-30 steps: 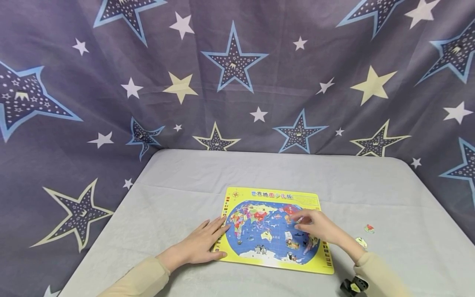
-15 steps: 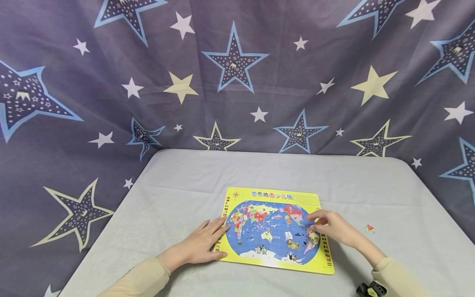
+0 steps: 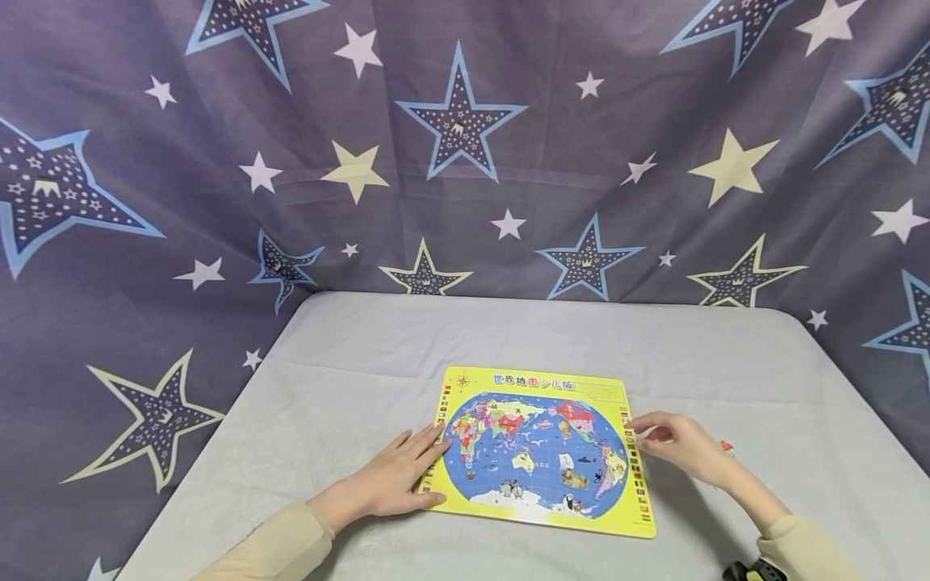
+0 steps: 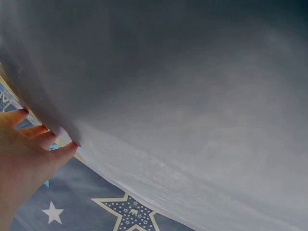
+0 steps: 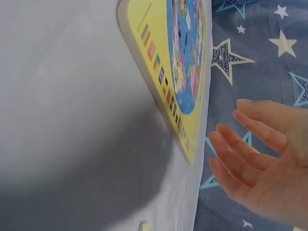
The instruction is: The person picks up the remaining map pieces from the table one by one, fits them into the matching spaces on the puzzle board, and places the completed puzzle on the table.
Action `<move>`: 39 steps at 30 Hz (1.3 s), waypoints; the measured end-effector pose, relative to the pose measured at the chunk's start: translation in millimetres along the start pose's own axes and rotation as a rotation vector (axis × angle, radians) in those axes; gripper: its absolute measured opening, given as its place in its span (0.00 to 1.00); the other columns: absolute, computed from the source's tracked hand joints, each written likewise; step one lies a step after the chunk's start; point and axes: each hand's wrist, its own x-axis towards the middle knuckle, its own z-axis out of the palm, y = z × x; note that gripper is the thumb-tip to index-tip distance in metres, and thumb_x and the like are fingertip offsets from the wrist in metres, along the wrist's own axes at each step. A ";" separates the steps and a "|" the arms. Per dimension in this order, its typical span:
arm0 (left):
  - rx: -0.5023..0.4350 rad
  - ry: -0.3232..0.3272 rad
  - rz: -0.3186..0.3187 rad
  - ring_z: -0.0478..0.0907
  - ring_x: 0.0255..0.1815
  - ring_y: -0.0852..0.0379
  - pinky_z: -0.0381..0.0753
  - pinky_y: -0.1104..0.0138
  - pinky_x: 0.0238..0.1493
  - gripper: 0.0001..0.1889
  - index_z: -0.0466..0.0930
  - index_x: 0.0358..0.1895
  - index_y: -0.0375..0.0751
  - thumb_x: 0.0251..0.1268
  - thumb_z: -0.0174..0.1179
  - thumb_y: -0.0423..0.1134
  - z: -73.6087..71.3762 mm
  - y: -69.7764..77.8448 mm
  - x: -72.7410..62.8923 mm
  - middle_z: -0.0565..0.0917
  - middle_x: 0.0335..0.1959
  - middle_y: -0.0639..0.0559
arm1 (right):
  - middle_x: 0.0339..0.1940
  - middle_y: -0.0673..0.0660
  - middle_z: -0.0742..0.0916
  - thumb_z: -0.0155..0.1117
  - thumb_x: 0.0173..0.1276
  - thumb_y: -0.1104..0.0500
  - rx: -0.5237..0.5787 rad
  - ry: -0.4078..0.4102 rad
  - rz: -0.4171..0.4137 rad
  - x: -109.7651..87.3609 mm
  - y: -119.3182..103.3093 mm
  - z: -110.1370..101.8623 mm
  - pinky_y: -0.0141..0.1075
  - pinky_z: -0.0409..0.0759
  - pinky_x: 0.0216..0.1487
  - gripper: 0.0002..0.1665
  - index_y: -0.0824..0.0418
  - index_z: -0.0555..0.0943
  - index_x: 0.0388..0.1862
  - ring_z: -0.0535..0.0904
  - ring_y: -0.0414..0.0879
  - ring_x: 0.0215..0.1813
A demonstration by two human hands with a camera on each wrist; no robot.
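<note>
A yellow-bordered world map puzzle board (image 3: 632,516) with a blue ocean lies on the table. My left hand (image 3: 395,478) rests on its left edge with the fingers spread and straight. In the left wrist view, the left hand (image 4: 29,154) has its fingertips along the board's side. My right hand (image 3: 676,445) hovers at the board's right border, fingers loosely bent. The right wrist view shows this right hand (image 5: 260,159) with nothing between thumb and fingers. A small puzzle piece with red on it (image 3: 728,449) lies just beyond the right wrist, partly hidden.
The table (image 3: 349,395) has a pale grey cloth. A dark curtain with stars (image 3: 465,210) hangs behind and around it. A black wrist camera (image 3: 756,571) sits under the right sleeve. Small flags line the board's side borders.
My right hand has moved right, from over the map's upper right to the board's right border. The forearm now covers a pale piece seen earlier on the table. The left hand stays put.
</note>
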 end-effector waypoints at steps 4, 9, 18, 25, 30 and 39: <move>-0.004 -0.003 -0.004 0.43 0.70 0.51 0.48 0.52 0.65 0.41 0.51 0.68 0.45 0.57 0.39 0.68 -1.2 1.1 0.0 0.46 0.70 0.47 | 0.39 0.64 0.82 0.60 0.57 0.65 -0.020 0.047 -0.021 -4.2 4.7 -7.5 0.31 0.77 0.35 0.14 0.70 0.78 0.43 0.78 0.43 0.35; -0.007 -0.004 -0.003 0.43 0.70 0.51 0.48 0.51 0.65 0.41 0.51 0.68 0.45 0.57 0.40 0.68 -0.8 0.9 0.0 0.46 0.70 0.47 | 0.38 0.64 0.83 0.60 0.57 0.66 -0.032 0.082 -0.027 -9.4 10.5 -14.8 0.31 0.77 0.34 0.14 0.71 0.78 0.42 0.78 0.39 0.33; -0.005 0.002 0.004 0.43 0.70 0.51 0.48 0.51 0.65 0.41 0.51 0.68 0.44 0.57 0.40 0.67 -0.5 1.1 0.4 0.47 0.70 0.47 | 0.38 0.66 0.82 0.61 0.56 0.68 -0.071 0.142 -0.048 -17.8 24.8 -28.4 0.30 0.77 0.32 0.14 0.72 0.78 0.42 0.75 0.31 0.32; -0.008 -0.001 -0.005 0.43 0.70 0.51 0.48 0.51 0.65 0.41 0.51 0.69 0.45 0.57 0.39 0.68 -0.1 0.5 0.6 0.46 0.70 0.47 | 0.37 0.67 0.82 0.61 0.57 0.67 -0.072 0.171 -0.016 -23.0 34.8 -42.0 0.29 0.77 0.29 0.15 0.74 0.77 0.42 0.74 0.28 0.32; -0.003 -0.002 -0.002 0.43 0.70 0.51 0.48 0.51 0.65 0.41 0.50 0.69 0.45 0.57 0.39 0.68 0.5 -0.3 0.5 0.46 0.70 0.47 | 0.34 0.62 0.83 0.61 0.56 0.68 -0.039 0.176 -0.018 -26.7 46.9 -47.1 0.32 0.77 0.23 0.16 0.78 0.76 0.41 0.75 0.28 0.30; -0.003 0.002 0.002 0.43 0.70 0.50 0.48 0.51 0.65 0.41 0.50 0.69 0.44 0.57 0.39 0.68 -0.4 0.2 0.0 0.46 0.70 0.47 | 0.35 0.64 0.83 0.64 0.51 0.68 -0.122 0.174 0.026 -34.3 69.5 -55.8 0.28 0.76 0.28 0.18 0.79 0.76 0.40 0.74 0.28 0.31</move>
